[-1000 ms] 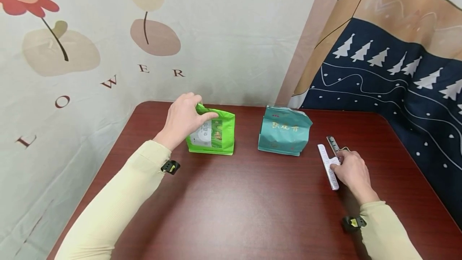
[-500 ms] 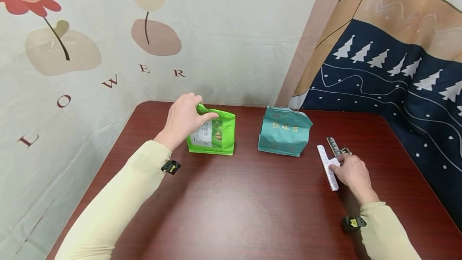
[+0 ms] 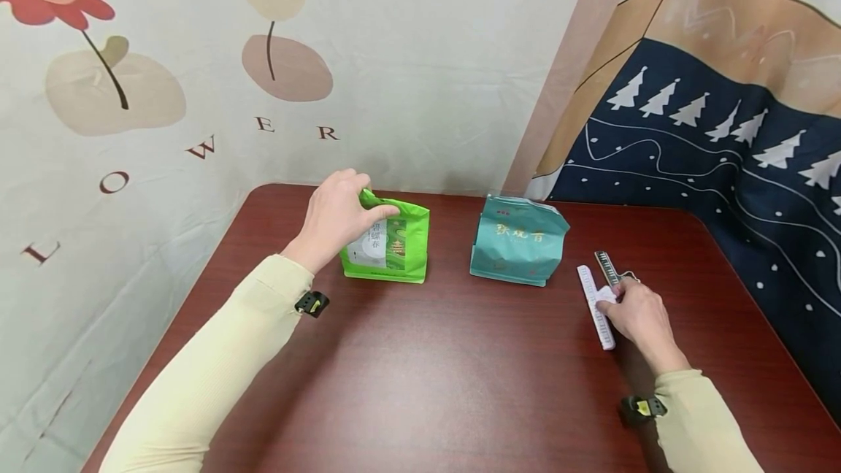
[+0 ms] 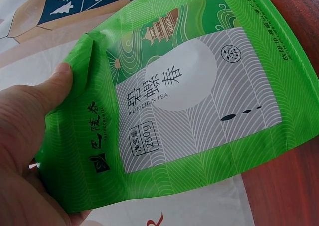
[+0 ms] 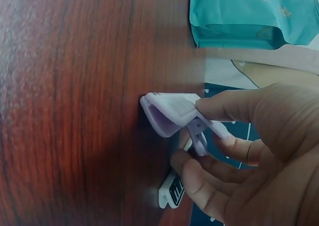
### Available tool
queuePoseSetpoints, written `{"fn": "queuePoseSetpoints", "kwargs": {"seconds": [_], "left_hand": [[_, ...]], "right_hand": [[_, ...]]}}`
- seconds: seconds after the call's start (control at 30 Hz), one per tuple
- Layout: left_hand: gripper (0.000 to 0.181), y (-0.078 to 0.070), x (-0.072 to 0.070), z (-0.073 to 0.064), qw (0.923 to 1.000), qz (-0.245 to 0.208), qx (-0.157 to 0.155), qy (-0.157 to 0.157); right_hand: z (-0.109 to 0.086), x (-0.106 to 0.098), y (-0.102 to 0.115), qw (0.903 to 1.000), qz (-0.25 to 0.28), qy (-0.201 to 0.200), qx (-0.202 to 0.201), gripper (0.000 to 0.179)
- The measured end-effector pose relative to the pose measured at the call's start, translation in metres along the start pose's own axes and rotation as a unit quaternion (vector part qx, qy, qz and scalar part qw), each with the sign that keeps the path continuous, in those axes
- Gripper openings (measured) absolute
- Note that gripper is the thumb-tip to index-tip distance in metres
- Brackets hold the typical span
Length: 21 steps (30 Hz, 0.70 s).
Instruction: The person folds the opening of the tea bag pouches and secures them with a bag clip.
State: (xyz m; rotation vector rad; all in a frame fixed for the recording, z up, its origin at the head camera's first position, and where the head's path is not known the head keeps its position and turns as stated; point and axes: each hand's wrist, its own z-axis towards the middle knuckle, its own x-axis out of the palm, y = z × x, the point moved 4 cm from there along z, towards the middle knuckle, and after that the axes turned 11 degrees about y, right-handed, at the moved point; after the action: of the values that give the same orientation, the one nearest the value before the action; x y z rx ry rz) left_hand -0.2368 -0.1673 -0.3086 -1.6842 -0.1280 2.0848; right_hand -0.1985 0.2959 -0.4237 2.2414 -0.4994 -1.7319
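My left hand (image 3: 331,221) pinches the folded top left corner of a green tea bag (image 3: 410,254), thumb across its front. The left wrist view shows the tea bag's printed front (image 4: 194,86), labelled Biluochun Tea, 250g. My right hand (image 3: 640,316) holds a long white-lavender clip (image 3: 595,309) by its handles at the right of the table. In the right wrist view the thumb lies on top of this clip (image 5: 172,109), its jaw side facing the table. Just beyond it lies a second clip (image 3: 606,265) with a black-and-white piano-key pattern, partly hidden by my fingers.
A teal tea bag (image 3: 515,247) with gold lettering stands between the green bag and the clips, near the back edge. The dark red wooden table (image 3: 434,385) meets a pale printed cloth (image 3: 420,79) behind and a navy tree-patterned cloth (image 3: 696,152) at right.
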Motion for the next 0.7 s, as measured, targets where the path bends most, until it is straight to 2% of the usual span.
{"fn": "queuePoseSetpoints", "kwargs": {"seconds": [0.27,0.7], "left_hand": [[0.057,-0.0006,-0.0009,-0.0002,0.9999,0.000,-0.009,0.008],[0.057,-0.0009,-0.0008,-0.0005,1.0000,-0.003,-0.002,0.004]], "right_hand": [[0.0015,0.0002,0.0017,0.9997,0.017,0.013,0.007,0.032],[-0.0029,-0.0017,0.0046,0.9995,0.032,-0.004,0.004,0.029]]}}
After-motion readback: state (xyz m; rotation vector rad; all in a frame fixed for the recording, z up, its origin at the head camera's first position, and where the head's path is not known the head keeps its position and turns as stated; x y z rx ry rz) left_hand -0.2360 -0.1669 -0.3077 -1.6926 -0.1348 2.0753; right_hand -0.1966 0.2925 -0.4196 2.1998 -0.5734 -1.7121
